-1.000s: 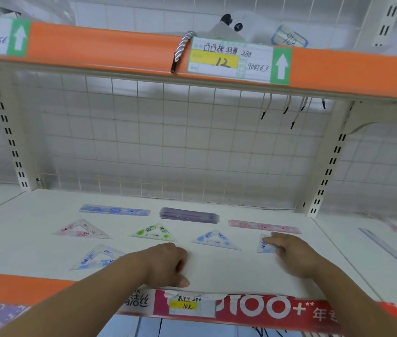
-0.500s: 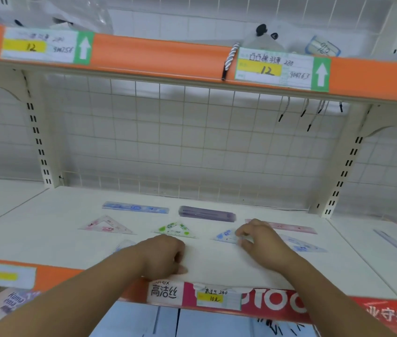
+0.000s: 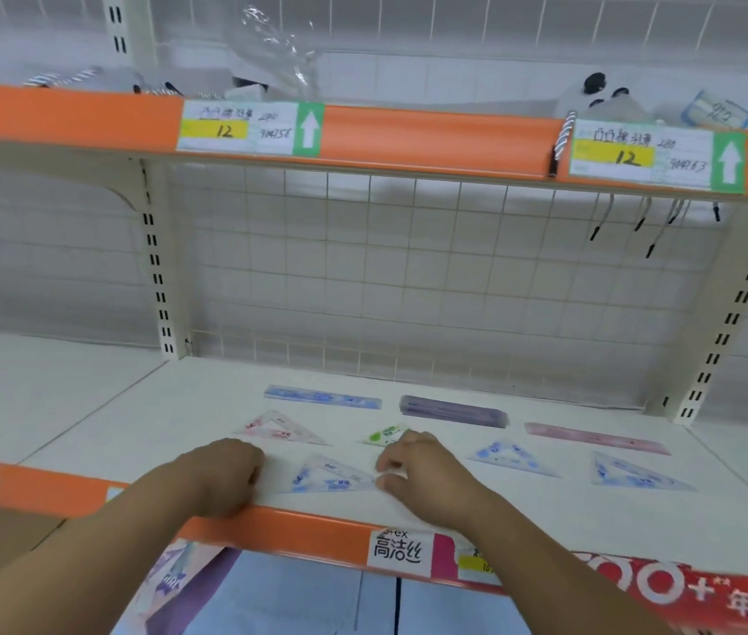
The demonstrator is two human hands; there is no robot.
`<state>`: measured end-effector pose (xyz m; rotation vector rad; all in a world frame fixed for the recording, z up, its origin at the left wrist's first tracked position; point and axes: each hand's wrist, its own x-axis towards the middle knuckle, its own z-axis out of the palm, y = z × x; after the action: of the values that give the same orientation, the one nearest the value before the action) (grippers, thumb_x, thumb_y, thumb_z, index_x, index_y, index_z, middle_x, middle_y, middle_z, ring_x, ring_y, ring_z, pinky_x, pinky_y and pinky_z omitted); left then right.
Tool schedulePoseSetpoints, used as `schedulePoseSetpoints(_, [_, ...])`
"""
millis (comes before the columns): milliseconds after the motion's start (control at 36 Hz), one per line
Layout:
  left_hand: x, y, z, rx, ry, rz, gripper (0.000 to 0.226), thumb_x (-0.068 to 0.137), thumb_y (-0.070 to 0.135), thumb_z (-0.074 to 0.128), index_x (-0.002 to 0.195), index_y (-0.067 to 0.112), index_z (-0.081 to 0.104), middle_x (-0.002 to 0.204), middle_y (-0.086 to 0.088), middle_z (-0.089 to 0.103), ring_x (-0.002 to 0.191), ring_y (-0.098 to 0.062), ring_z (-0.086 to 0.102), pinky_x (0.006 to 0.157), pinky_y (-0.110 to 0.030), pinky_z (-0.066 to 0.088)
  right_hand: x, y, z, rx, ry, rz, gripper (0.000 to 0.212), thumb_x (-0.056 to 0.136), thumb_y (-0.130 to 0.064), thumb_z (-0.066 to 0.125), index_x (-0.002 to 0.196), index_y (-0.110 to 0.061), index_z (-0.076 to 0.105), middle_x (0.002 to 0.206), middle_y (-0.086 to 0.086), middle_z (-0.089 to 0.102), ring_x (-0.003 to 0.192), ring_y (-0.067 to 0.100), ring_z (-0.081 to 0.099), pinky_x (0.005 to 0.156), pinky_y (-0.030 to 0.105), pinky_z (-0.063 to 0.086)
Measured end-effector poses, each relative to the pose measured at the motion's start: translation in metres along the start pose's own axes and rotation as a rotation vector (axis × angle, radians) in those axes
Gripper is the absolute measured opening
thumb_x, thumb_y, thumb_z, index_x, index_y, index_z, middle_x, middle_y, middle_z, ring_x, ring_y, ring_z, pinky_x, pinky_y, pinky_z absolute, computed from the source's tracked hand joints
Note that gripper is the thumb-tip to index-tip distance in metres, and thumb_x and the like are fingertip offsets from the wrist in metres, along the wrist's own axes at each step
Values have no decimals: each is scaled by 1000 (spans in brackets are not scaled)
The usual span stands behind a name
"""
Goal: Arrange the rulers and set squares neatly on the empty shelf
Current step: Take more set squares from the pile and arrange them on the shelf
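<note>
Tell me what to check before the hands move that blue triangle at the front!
1. Right hand pinches the front blue set square by its corner: ok.
2. Left hand holds nothing: ok.
3. Front blue set square in line with the others: not ok, it lies further forward.
4. Green set square straight: cannot tell, right hand half hides it.
5. Blue ruler, purple ruler, pink ruler lie apart in the back row: ok.

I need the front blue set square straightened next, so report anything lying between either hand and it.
Nothing visible does. The front blue set square lies flat between the hands: the right hand seems to pinch its right corner, and the left hand, fingers curled, sits just off its left corner on the shelf.
</note>
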<state>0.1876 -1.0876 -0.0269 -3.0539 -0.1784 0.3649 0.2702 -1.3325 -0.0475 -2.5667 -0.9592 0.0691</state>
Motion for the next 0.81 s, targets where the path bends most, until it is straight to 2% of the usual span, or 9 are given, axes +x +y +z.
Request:
schedulePoseSetpoints(83, [1, -4, 6, -23, 8, 13, 5, 94, 19, 43, 91, 22, 45, 113, 0, 58, 88, -12, 43, 70, -19, 32, 8, -14, 10, -3, -15, 10, 29, 93, -36, 55, 116, -20, 63, 112, 1, 51, 117, 19, 43, 98, 31, 38])
schedulePoseSetpoints(139, [2, -5, 8, -24, 23, 46, 4, 94, 20, 44, 92, 22, 45, 113, 0, 58, 89, -12, 43, 69, -19, 32, 12, -21, 17, 6, -17, 25, 29, 93, -36, 56, 116, -20, 64, 106, -2, 47, 119, 20, 42, 98, 30, 37])
schedulePoseSetpoints(222, [4, -5, 8, -10, 35, 104, 2, 94, 21, 45, 93, 22, 45, 119, 0, 58, 90, -12, 43, 75, -19, 31, 20, -30, 25, 18, -36, 41, 30, 93, -35, 57, 120, -23, 62, 119, 3, 48, 128, 22, 35, 105, 32, 34])
schedulePoseSetpoints(306, [7, -6, 8, -15, 29, 124, 3, 93, 20, 46, 94, 23, 46, 120, 0, 58, 90, -12, 44, 76, -19, 31, 25, -36, 29, 22, -58, 53, 34, 92, -36, 58, 125, -25, 60, 124, 3, 45, 128, 21, 32, 104, 31, 33])
schedulePoseSetpoints(444, [8, -3, 5, -50, 2, 105, 9, 93, 15, 45, 95, 23, 47, 120, -1, 58, 91, -12, 45, 69, -18, 33, 27, -39, 31, 49, -47, 95, 25, 90, -34, 61, 113, -23, 63, 107, -3, 39, 122, 21, 35, 101, 31, 35])
schedulePoseSetpoints(528, [8, -1, 3, -71, -12, 96, 11, 91, 12, 45, 95, 23, 47, 121, -1, 58, 95, -15, 48, 77, -19, 35, 30, -43, 31, 37, -71, 120, 23, 92, -30, 60, 112, -20, 62, 118, 2, 42, 122, 21, 36, 103, 33, 35])
schedulePoseSetpoints(611, [8, 0, 2, -78, -12, 100, 11, 91, 11, 44, 94, 22, 47, 121, -3, 58, 92, -14, 45, 84, -23, 39, 32, -45, 29, -11, -107, 128, 26, 94, -28, 57, 116, -16, 59, 127, 6, 40, 123, 23, 36, 105, 36, 35])
schedulePoseSetpoints(806, [8, -2, 3, -94, -12, 116, 12, 91, 11, 45, 95, 22, 46, 122, -3, 57, 91, -13, 43, 78, -20, 35, 34, -49, 30, -131, -133, 99, 29, 96, -26, 53, 121, -12, 54, 127, 10, 41, 120, 26, 39, 102, 36, 39])
